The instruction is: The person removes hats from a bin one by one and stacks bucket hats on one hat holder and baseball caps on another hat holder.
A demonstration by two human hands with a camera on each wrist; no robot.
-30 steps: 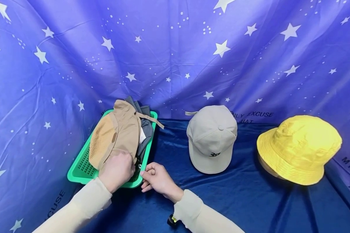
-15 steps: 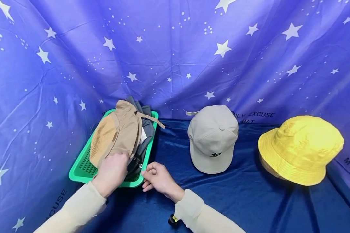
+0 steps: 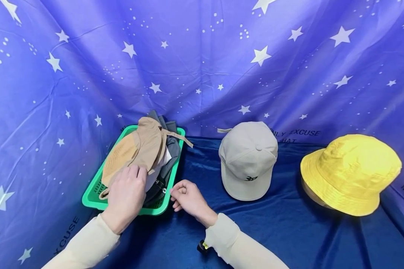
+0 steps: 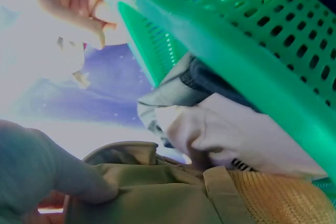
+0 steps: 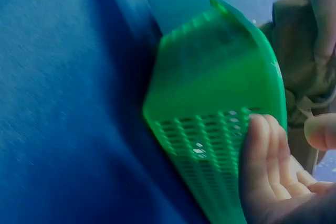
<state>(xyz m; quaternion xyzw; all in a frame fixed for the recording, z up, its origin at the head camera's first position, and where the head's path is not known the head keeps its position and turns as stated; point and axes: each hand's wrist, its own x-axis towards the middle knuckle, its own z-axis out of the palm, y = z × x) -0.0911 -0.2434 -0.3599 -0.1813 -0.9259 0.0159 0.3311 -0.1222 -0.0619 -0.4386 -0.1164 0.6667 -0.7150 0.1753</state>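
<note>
My left hand pinches the near edge of a brown hat with a tan woven-looking section and a strap. The hat lies tilted over the green basket. In the left wrist view the thumb presses on the hat's brown cloth; the fingers beneath are mostly hidden. Pale fabric with black lettering shows under the hat, beside dark grey cloth. At the basket's right rim is my right hand. Its relaxed fingers lie along the outer wall, thumb held apart from them.
A grey cap with a small black emblem stands right of the basket. Farther right is a yellow bucket hat. Dark blue cloth covers the surface, and a purple star-printed curtain hangs behind and at the left.
My left hand has drawn the hat's near edge up and back toward the left, uncovering pale fabric. My right hand has shifted a little along the rim, its grip loosened.
</note>
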